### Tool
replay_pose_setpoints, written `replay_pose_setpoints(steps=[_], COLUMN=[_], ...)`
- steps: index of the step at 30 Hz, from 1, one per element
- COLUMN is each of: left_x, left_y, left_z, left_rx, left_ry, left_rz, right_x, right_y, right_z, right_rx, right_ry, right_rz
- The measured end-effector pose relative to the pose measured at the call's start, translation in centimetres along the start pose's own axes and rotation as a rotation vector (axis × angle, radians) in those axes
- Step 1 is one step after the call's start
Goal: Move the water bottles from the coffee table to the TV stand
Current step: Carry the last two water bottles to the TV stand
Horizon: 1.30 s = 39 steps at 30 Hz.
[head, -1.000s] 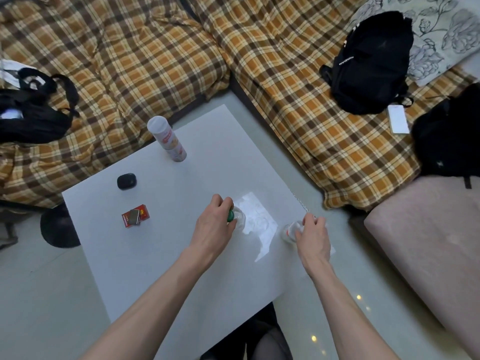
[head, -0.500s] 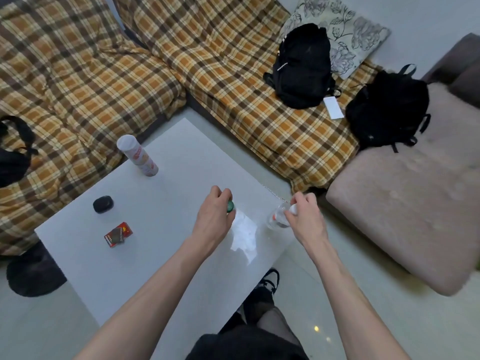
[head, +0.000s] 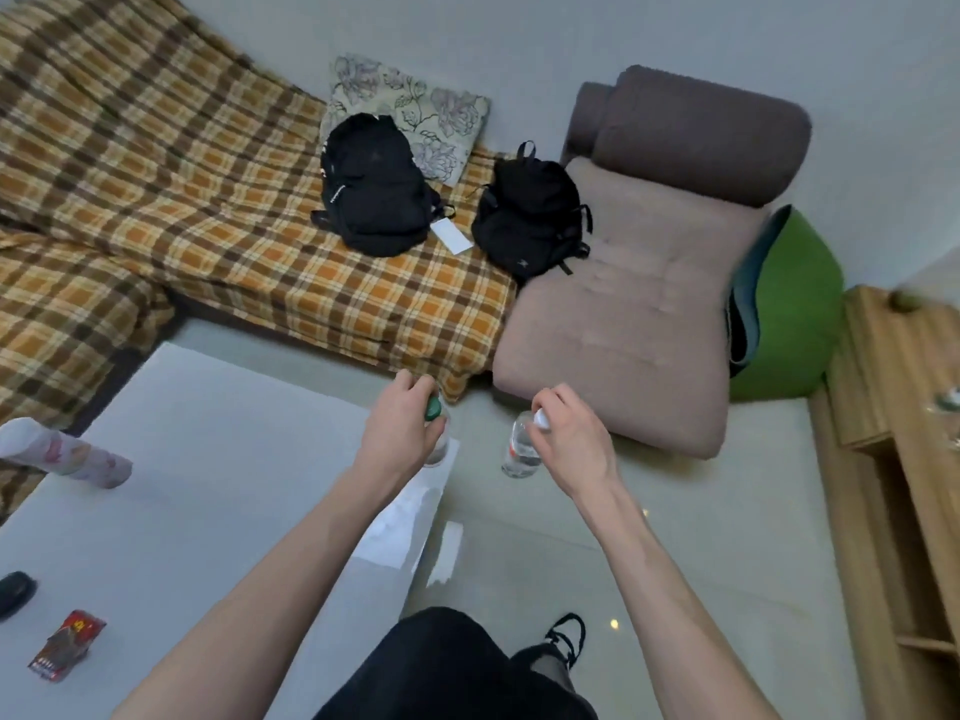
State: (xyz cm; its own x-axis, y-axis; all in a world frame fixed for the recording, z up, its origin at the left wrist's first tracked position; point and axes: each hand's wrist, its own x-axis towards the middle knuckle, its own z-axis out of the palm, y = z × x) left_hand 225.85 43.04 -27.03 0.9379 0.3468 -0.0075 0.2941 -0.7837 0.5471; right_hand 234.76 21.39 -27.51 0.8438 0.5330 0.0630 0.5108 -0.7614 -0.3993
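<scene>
A person's left hand [head: 400, 433] grips a clear water bottle with a green cap [head: 435, 423] by its neck, fingers closed around the top, holding it at the far right corner of the white desk [head: 208, 485]. The right hand [head: 571, 444] clasps a second clear bottle with a white cap [head: 522, 446] the same way — this one hangs over the pale tiled floor [head: 675, 537], clear of the desk edge. Both bottles are upright. Still on the desk: a white spray can [head: 62, 452] at the left edge, a small dark case [head: 15, 592] and a red packet [head: 65, 644]. Beyond — a plaid-covered sofa [head: 208, 200] carrying two black backpacks [head: 371, 192] and a floral cushion [head: 415, 106], beside a mauve lounge chair [head: 634, 314] and a green beanbag [head: 795, 314]. A wooden TV stand [head: 893, 459] runs along the right edge of the view.
</scene>
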Motion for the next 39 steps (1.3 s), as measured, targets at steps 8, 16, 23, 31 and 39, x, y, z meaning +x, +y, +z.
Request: replay_pose_setpoints(steps=[8, 16, 23, 31, 39], left_x=[4.9, 8.3, 11.0, 14.4, 20.3], left_y=[15.0, 30.3, 43.1, 55.2, 66.3], left_z=[6.8, 14.8, 20.0, 27.2, 36.6], left_rx=[0.058, 0.073, 0.044, 0.018, 0.002], left_ry=[-0.055, -0.12, -0.135, -0.228, -0.39], left_rz=[0.204, 0.38, 0.567, 0.747, 0.836], right_x=[-3.5, -6.2, -8.2, -9.8, -9.8], right_y=[12.7, 26.1, 35.9, 45.7, 56.1], right_z=[-8.5, -17.3, -23.9, -29.7, -33.9], right_rx=[-0.047, -0.072, -0.129, -0.104, -0.06], right_ry=[0.087, 0.203, 0.312, 0.417, 0.467], right_rz=[0.174, 0.264, 0.374, 0.571, 0.777])
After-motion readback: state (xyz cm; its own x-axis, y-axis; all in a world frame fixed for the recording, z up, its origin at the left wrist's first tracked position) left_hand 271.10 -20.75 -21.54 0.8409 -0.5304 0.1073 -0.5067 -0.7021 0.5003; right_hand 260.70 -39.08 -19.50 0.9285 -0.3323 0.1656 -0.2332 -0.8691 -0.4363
